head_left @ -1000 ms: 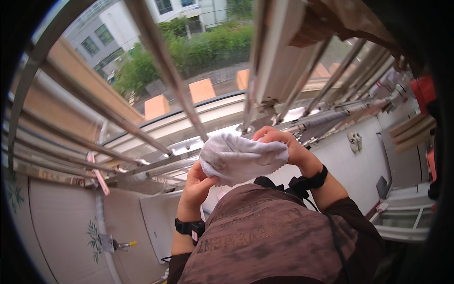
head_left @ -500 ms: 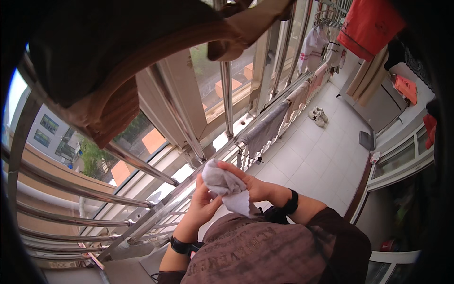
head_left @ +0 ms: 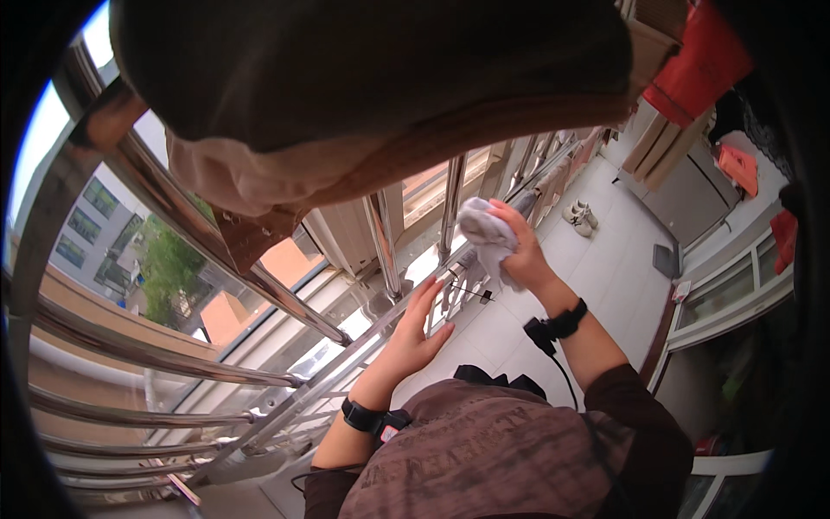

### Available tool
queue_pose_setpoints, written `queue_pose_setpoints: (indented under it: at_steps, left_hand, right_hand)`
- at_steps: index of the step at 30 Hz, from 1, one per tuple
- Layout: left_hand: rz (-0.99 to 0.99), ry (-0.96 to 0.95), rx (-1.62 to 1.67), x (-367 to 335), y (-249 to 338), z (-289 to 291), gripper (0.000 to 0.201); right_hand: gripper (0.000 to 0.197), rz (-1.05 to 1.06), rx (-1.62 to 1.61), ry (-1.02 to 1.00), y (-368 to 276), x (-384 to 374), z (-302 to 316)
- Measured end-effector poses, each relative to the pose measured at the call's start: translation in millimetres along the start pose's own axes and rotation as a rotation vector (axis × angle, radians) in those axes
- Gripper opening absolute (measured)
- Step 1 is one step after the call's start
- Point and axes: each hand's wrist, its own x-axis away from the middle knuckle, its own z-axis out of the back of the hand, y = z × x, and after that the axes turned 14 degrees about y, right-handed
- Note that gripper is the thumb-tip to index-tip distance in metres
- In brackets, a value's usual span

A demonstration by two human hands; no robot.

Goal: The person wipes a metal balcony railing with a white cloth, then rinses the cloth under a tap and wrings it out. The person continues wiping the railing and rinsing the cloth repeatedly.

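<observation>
A crumpled whitish-grey cloth [head_left: 489,235] is bunched up in my right hand [head_left: 529,259], whose fingers wrap its right side. The hand is raised out in front of me, over the railing side of the tiled floor. My left hand [head_left: 417,336] is apart from the cloth, lower and to the left, beside the metal railing. Its fingers are stretched out and the thumb stands away from them, with nothing held. Dark straps with small devices sit on both wrists.
A large dark garment [head_left: 372,78] hangs close overhead, covering much of the upper view. Shiny metal bars [head_left: 164,355] line the window at left. White shoes [head_left: 579,216] stand on the tiled floor [head_left: 596,277]. A red cloth [head_left: 699,65] hangs at upper right.
My left hand has let go of the cloth. My right hand has carried it up and to the right. The hanging dark garment now covers more of the view.
</observation>
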Motion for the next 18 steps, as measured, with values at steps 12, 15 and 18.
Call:
queue_pose_setpoints:
  at_steps: [12,15,18]
  left_hand:
    - [-0.274,0.709,-0.622,-64.5,-37.2,-51.8,0.065]
    - [-0.256,0.828,-0.830,-83.0,-49.6,-58.0,0.068]
    - [-0.282,0.912,-0.919,-91.3,-57.4,-64.8,0.068]
  right_hand:
    - [0.045,0.324,-0.013,-0.366,37.4,-64.4,-54.7]
    - [0.045,0.665,0.023,-0.427,51.2,-81.1,-63.9]
    - [0.048,0.718,0.133,-0.495,55.7,-85.1,-69.4]
